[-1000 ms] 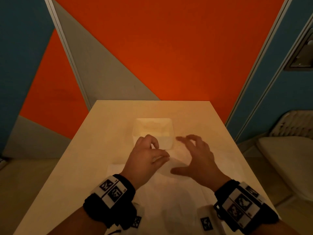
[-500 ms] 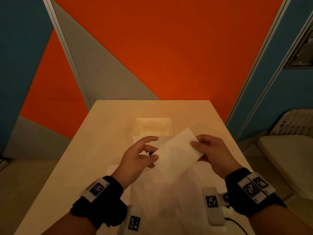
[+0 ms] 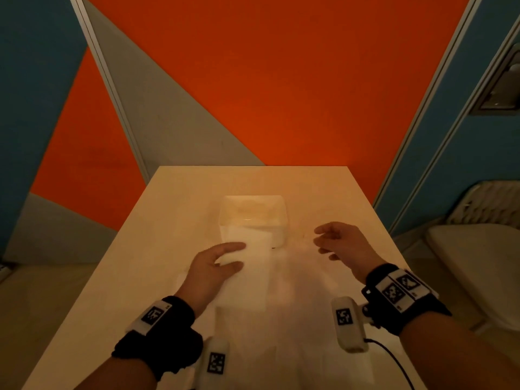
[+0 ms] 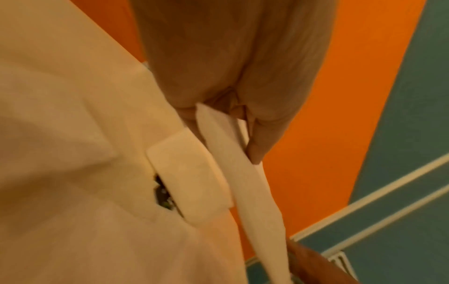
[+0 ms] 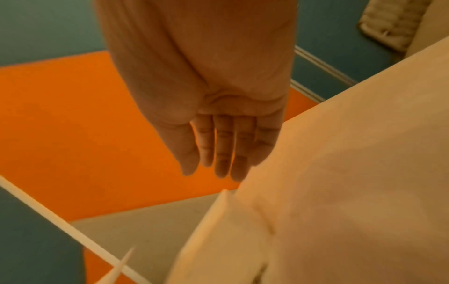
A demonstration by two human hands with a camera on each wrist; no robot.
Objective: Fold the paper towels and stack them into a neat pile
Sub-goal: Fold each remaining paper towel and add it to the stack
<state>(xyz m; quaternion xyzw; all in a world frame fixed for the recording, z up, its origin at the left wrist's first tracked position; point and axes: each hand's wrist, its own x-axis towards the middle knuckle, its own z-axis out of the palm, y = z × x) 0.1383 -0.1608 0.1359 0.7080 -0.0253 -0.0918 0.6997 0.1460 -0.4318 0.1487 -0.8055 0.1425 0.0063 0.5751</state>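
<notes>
While the left hand (image 3: pixel 216 263) pinches a folded paper towel (image 3: pixel 250 266) between thumb and fingers (image 4: pixel 257 151), the right hand (image 3: pixel 340 243) hangs free to the side with its fingers (image 5: pixel 223 151) straight and relaxed, grasping nothing. Seen from the left wrist, the towel runs as a thin doubled band out of that pinch, which suggests the fold on this sheet is already made. From the head view it extends from the left fingers back toward the wrist, lifted over the table (image 3: pixel 174 220).

Just beyond the left fingertips stands a white container (image 3: pixel 253 212); its contents are too washed out to tell. Under and behind both hands, toward the person, more pale paper towels (image 3: pixel 281 319) lie spread on the table, blurred, so I cannot count them or say whether any are folded.

As a judgement, the task looks to be at an early or middle stage: one sheet is folded and in hand, not yet set down, and no neat pile is plainly visible anywhere. What is left would be to lay this sheet flat where the stack is meant to be, then fold the loose towels near the wrists and square them on top.
</notes>
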